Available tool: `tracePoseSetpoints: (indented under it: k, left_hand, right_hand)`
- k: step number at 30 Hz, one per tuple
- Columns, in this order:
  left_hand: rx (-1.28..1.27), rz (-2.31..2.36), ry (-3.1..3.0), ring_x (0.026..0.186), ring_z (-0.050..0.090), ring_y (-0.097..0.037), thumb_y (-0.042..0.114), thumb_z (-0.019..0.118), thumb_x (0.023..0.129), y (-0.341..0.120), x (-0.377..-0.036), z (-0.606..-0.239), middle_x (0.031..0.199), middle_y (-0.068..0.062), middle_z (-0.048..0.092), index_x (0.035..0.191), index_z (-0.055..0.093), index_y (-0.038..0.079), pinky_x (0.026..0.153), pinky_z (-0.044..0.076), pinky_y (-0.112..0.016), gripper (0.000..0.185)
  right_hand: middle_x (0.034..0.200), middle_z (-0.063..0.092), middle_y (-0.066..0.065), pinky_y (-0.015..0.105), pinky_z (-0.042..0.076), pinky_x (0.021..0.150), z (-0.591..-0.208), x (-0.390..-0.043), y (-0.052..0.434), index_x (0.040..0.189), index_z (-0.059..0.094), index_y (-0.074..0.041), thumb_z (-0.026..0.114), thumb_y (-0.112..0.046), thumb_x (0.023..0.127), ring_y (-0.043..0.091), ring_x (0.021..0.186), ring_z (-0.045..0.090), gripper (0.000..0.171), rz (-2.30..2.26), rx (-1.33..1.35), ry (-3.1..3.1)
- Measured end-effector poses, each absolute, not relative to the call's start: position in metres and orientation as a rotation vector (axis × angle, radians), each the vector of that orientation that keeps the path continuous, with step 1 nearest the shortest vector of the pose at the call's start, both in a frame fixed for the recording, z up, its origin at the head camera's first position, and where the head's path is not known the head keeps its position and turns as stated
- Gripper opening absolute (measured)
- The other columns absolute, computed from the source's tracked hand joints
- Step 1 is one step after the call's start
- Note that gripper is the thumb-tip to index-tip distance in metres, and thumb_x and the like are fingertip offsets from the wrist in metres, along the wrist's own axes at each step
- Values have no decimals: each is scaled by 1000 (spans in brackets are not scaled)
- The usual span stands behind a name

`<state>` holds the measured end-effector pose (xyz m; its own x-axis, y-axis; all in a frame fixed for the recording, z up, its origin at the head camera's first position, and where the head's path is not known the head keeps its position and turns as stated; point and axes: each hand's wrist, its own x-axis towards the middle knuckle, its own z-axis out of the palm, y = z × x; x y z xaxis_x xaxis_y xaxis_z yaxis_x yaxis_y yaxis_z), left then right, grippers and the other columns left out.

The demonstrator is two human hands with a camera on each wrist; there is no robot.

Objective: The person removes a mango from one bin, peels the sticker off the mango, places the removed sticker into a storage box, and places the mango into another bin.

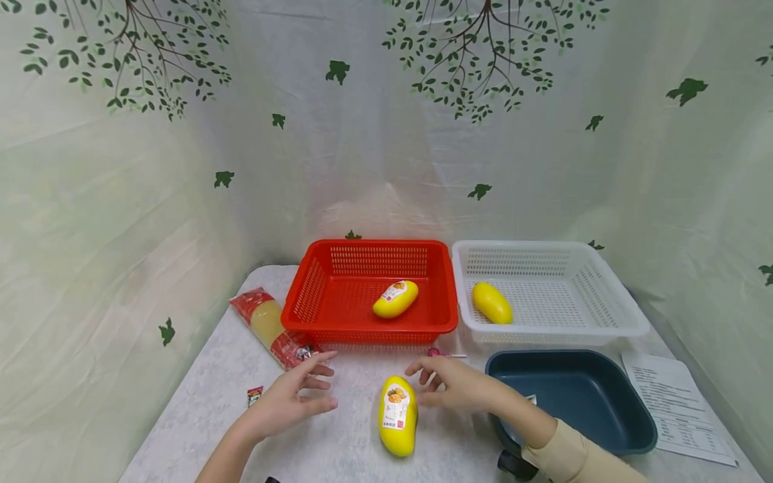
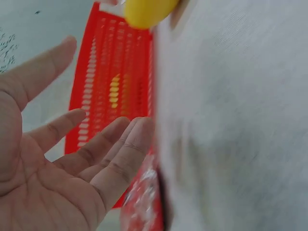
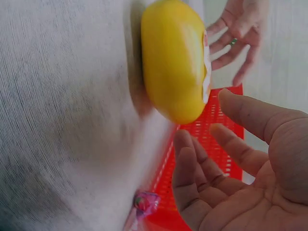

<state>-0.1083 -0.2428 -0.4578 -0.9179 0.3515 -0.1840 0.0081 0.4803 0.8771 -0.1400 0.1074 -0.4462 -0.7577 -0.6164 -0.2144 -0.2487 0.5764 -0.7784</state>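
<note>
Left grip [image 1: 291,401] and right grip [image 1: 457,384] both released. Labelled yellow fruit [image 1: 398,429] between them, nearer the right; red basket [image 1: 347,295] beyond both; red packet [image 1: 268,323] beyond left.

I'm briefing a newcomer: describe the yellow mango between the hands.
Find the red basket. In front of it, between the left hand and right hand, lies the yellow mango, label up. Unlike its labelled twin in that basket and the third mango in the white basket, it lies on the table.
</note>
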Motion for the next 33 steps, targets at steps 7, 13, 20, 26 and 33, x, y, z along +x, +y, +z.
tracePoseSetpoints:
  k: [7,13,20,26,33]
  left_hand:
    - [394,1365,2280,132,64,-37,25,96,82,-211,-109,-477,153,-20,58,165,40,17,102,63,-48,100]
    - [459,1324,2245,133,62,-35,24,99,77,-189,-115,-482,155,-17,56,166,40,22,102,62,-47,106]
    - [611,1244,2280,119,62,-22,23,101,75,-173,-120,-486,144,-9,60,162,44,16,92,63,-29,104]
    - [607,1245,2261,109,62,-19,21,100,75,-167,-122,-488,131,-2,64,161,46,13,88,61,-26,101]
    - [577,1310,2210,110,64,-19,14,100,74,-163,-122,-488,137,-5,64,159,45,15,87,61,-26,102]
  right_hand:
    - [104,73,-1,25,62,82,-438,-139,101,122,76,-13,84,-18,94,13,92,66,30,-997,-750,2416]
    - [102,76,-2,25,64,81,-442,-137,97,116,79,-10,86,-18,91,10,86,67,27,-992,-731,2431]
    - [106,80,1,22,63,79,-445,-134,97,116,81,-7,87,-18,91,8,84,69,29,-1000,-771,2420]
    - [107,82,5,21,63,77,-446,-131,96,117,81,-4,87,-17,91,6,83,72,30,-1024,-756,2422]
    - [100,82,8,20,63,73,-446,-128,99,112,82,0,86,-14,91,5,80,73,26,-1079,-782,2435]
